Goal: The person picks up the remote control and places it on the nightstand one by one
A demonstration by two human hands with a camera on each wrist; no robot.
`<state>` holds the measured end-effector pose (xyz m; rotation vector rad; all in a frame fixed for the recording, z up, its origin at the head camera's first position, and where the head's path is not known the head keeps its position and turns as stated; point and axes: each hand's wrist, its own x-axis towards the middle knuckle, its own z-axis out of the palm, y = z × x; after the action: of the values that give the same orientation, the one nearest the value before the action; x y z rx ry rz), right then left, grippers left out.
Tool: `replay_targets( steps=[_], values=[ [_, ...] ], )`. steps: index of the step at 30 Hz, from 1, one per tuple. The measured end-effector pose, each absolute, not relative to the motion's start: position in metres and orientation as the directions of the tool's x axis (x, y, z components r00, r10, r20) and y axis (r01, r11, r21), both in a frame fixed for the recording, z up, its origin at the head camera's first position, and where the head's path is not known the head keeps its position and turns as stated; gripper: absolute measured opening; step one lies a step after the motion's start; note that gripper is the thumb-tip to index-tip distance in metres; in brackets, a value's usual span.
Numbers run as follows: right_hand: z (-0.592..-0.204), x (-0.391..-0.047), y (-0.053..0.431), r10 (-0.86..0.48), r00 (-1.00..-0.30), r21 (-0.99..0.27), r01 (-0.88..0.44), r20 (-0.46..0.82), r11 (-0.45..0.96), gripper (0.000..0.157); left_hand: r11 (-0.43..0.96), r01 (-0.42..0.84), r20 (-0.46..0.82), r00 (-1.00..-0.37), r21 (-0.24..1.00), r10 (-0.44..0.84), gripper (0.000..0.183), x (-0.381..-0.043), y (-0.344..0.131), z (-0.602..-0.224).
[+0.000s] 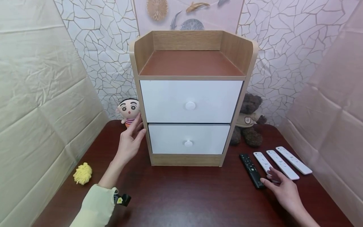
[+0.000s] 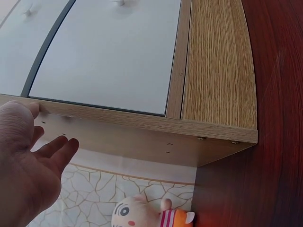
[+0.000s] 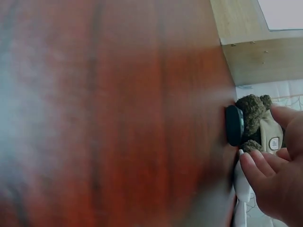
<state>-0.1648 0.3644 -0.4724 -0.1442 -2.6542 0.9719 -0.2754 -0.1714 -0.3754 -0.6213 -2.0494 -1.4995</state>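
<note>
A small wooden cabinet [image 1: 185, 160] with two white drawers stands on the dark red table, both drawers closed. My left hand [image 1: 130, 143] rests its thumb against the cabinet's left front edge, its other fingers extended along the side panel [image 2: 137, 142]. On the right, my right hand [image 1: 285, 189] hovers with relaxed fingers close over the near ends of a black remote control [image 1: 250, 171] and the first white remote control [image 1: 262, 160]. Nothing shows between its fingers in the right wrist view. Two more white remotes, a middle one [image 1: 282, 164] and an outer one [image 1: 294, 160], lie alongside.
A cartoon boy plush [image 1: 129, 109] sits behind the cabinet's left side, and a brown teddy bear [image 1: 250, 121] behind its right. A yellow yarn ball [image 1: 83, 173] lies at the table's left edge. Beige cloth [image 1: 37, 126] hangs along both sides.
</note>
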Motion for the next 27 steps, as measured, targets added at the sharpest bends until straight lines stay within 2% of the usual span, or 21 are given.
replay_targets(
  steps=[8,18,27],
  values=[
    [-0.481,-0.161,0.36,0.212,-0.944,-0.654,-0.006,0.254,0.757,0.068,0.286,0.655,0.671,-0.74,0.7,0.053,0.058,-0.277,-0.169,-0.378],
    [-0.484,-0.161,0.359,0.227,-0.959,-0.618,0.075,0.171,0.783,0.074,0.307,0.656,0.677,-0.735,0.69,0.05,0.059,-0.276,-0.168,-0.375],
    [-0.494,-0.16,0.353,0.226,-0.947,-0.615,0.04,0.228,0.788,0.071,0.307,0.658,0.676,-0.734,0.687,0.061,0.058,-0.276,-0.168,-0.374]
  ],
)
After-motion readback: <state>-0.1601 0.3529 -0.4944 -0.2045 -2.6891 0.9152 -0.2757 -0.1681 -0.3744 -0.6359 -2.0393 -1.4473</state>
